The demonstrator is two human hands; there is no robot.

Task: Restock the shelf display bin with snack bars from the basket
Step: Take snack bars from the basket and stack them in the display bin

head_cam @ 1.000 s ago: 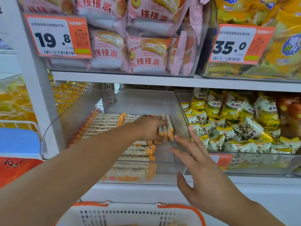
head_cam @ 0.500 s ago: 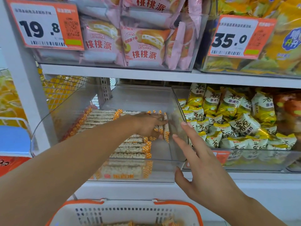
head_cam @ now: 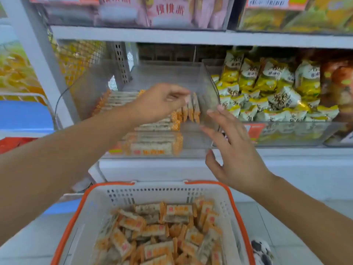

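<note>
I am reaching my left hand [head_cam: 158, 102] into the clear display bin [head_cam: 211, 87] on the middle shelf, fingers loosely curled just above the upright snack bars [head_cam: 191, 109] at the bin's right end; whether they are pinching a bar I cannot tell. My right hand [head_cam: 234, 150] is hovering spread and empty at the bin's front right corner, fingertips near its wall. The white basket [head_cam: 118, 196] with orange trim is sitting below, holding a loose heap of bars [head_cam: 162, 234].
</note>
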